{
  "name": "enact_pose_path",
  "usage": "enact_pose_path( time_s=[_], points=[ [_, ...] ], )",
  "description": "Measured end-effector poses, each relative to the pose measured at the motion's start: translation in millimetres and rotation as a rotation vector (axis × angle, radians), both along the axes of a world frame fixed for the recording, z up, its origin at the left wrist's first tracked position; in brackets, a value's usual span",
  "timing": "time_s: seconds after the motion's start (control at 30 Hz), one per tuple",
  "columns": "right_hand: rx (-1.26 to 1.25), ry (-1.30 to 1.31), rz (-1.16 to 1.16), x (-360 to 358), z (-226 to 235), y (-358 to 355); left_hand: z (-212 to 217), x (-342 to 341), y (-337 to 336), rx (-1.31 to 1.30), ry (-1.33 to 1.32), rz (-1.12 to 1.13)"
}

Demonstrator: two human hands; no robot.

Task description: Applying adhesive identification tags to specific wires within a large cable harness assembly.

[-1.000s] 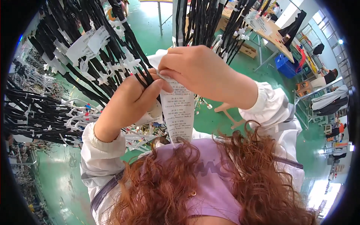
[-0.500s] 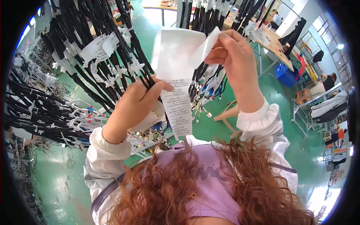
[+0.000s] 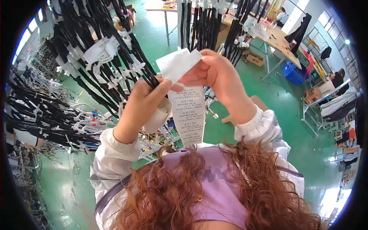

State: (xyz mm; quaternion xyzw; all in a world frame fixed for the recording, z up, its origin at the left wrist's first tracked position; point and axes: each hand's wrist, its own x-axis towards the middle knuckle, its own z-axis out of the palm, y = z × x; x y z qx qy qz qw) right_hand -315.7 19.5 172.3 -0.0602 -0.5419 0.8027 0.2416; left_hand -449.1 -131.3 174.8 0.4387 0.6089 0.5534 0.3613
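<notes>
- White label: a blank-faced piece, raised at an angle between the two hands, just above the left thumb and left of the right fingers.
- Right hand: thumb and fingers pinched together on the label's upper right corner.
- Left hand: thumb and fingers clamped around thin black cables, its thumb tip at the label's lower edge.
- Printed label strip: hangs below both hands toward the person's lap; a curled white roll shows just beneath the left hand.
- Black wire harnesses: hang in thick bundles to the left, with white clips and tags; more hang beyond the hands.
- Green floor: glossy, spreading under everything.
- Wooden desk: upper right, a blue crate and a cardboard box near it.
- Co-worker: far right, near a brown stool.
</notes>
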Motion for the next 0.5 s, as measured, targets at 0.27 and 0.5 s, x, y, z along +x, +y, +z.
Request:
enact_pose_path(
  time_s=[0.27, 0.5],
  points=[
    [0.592, -0.146, -0.133, 5.8, 27.6, 6.2, 1.7, -0.3, -0.9, 0.003, 0.011, -0.069],
    [0.280, 0.328, 0.183, -6.3, 43.1, 21.8, -5.6, -3.9, 2.2, 0.047, 0.094, -0.128]
  ],
)
